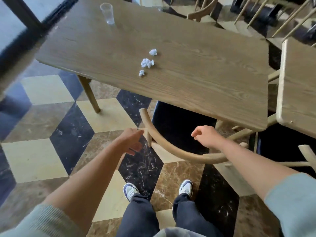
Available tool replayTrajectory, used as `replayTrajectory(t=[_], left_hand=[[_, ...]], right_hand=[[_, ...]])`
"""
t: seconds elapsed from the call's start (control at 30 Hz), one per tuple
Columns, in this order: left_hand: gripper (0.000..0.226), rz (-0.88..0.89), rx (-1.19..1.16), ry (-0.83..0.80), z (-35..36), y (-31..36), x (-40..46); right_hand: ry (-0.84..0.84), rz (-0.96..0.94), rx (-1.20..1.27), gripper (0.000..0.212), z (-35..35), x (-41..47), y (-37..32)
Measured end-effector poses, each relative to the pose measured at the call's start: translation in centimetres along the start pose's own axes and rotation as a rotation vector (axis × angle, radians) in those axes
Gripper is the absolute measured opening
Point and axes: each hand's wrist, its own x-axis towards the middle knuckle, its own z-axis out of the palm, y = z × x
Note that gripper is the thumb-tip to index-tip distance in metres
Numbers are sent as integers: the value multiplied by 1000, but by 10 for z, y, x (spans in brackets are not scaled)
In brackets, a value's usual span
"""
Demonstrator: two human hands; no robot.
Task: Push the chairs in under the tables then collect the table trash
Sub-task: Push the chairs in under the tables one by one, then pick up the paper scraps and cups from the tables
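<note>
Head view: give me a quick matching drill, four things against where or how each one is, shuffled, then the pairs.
Things:
1. cup
2. paper balls
3. chair
4. left hand

Places or states:
A. crumpled, mid-table
B. beside the chair's backrest post, fingers open
C. upright, at the table's far left corner
D. seat partly under the table, curved backrest toward the person

Pairs: 1-C, 2-A, 3-D, 4-B
</note>
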Motion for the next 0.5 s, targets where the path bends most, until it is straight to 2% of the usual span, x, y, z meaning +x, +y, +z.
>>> replayTrajectory(t=[0.27, 0.5], left_hand=[[24, 114, -181, 114, -174, -47, -15], [22, 209, -317, 351, -355, -88, -31]], right_hand=[[101, -123, -32, 20, 23, 33, -191], [39, -318, -154, 21, 55, 72, -401]])
